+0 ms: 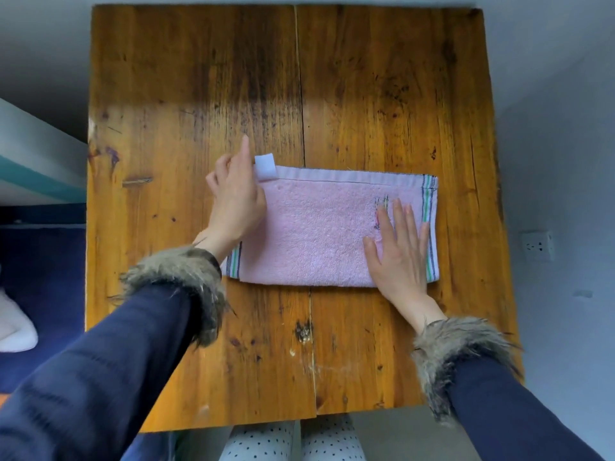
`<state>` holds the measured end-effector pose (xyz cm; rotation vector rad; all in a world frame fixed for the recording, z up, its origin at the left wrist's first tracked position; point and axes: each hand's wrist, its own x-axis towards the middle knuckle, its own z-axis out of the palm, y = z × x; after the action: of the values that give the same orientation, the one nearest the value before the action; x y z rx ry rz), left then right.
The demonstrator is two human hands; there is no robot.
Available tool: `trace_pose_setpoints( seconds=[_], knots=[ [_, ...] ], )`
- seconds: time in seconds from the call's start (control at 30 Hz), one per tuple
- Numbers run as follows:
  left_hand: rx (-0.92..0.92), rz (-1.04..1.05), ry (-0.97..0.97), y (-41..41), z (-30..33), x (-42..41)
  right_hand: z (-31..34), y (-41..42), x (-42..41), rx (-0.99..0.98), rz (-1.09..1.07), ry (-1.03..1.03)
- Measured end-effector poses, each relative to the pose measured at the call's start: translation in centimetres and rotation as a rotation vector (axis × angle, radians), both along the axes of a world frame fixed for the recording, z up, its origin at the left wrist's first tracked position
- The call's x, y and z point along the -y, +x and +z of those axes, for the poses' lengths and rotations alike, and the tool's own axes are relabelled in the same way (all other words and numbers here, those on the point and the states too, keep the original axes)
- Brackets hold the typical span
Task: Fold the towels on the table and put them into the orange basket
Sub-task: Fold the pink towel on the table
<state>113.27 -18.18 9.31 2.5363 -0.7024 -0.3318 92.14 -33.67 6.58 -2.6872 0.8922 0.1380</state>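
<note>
A pink towel with striped ends lies folded into a long rectangle across the middle of the wooden table. My left hand is at its far left corner and pinches the edge beside a white label, index finger raised. My right hand lies flat with fingers spread on the right part of the towel, next to the striped end. No orange basket shows in the head view.
The table's near edge is close to my knees in dotted trousers. Grey floor surrounds the table. A wall socket is at the right. A dark blue surface with a white object lies at the left.
</note>
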Motion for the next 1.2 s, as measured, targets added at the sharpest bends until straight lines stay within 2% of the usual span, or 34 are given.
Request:
trace_pose_setpoints(
  seconds=[0.2,0.37,0.43,0.5,0.6,0.67,0.73,0.97,1.2],
  knots=[
    [0.074,-0.192,-0.138,-1.3,-0.2,-1.8,1.5,3.2,-2.0,0.154,0.023,0.078],
    [0.076,-0.416,0.005,-3.6,-1.1,-4.8,2.6,7.9,-4.6,0.192,0.213,0.121],
    [0.071,-0.445,-0.013,-3.5,-1.1,-5.1,2.7,9.7,-5.6,0.167,0.319,0.099],
    [0.066,-0.377,-0.089,-3.2,-0.8,-5.3,2.7,11.1,-6.2,0.089,0.417,0.07],
    [0.021,-0.033,-0.21,-2.7,-0.1,-5.7,2.0,11.9,-6.4,-0.077,0.485,0.02],
    [-0.091,0.221,-0.207,-2.1,0.2,-6.0,1.5,11.8,-6.3,-0.16,0.509,-0.021],
    [-0.228,0.353,-0.138,-1.5,-0.1,-6.0,1.3,11.6,-6.4,-0.191,0.517,-0.051],
    [-0.423,0.439,0.031,-0.2,-1.3,-4.6,1.6,11.2,-7.1,-0.215,0.531,-0.082],
    [-0.454,0.382,0.071,0.0,0.1,-4.6,1.6,10.3,-7.8,-0.222,0.536,-0.062]
  ],
)
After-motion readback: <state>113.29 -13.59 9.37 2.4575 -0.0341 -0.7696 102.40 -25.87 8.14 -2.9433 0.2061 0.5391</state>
